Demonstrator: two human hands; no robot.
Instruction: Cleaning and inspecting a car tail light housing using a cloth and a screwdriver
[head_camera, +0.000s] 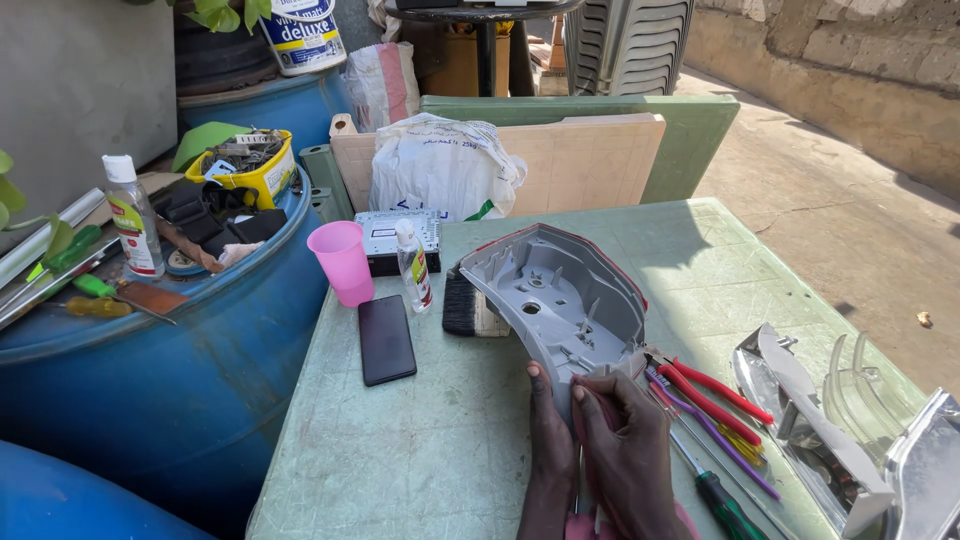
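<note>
A grey plastic lamp housing (556, 292) with a red edge stands tilted on the pale green table (420, 440). My left hand (550, 420) grips its near lower end from the left. My right hand (628, 440) is pressed against the same end, fingers curled over a pink cloth (590, 524) that hangs below both hands. Just right of my right hand lie red-handled pliers (712, 397), a purple tool (718, 440) and a green-handled screwdriver (728, 506).
A black phone (386, 339), a pink cup (342, 262), a small clear bottle (413, 266), a black brush (462, 301) and a car radio unit (398, 236) sit at the table's left and back. Chrome and clear lamp parts (850, 420) lie right. A blue drum (170, 370) carrying tools stands left.
</note>
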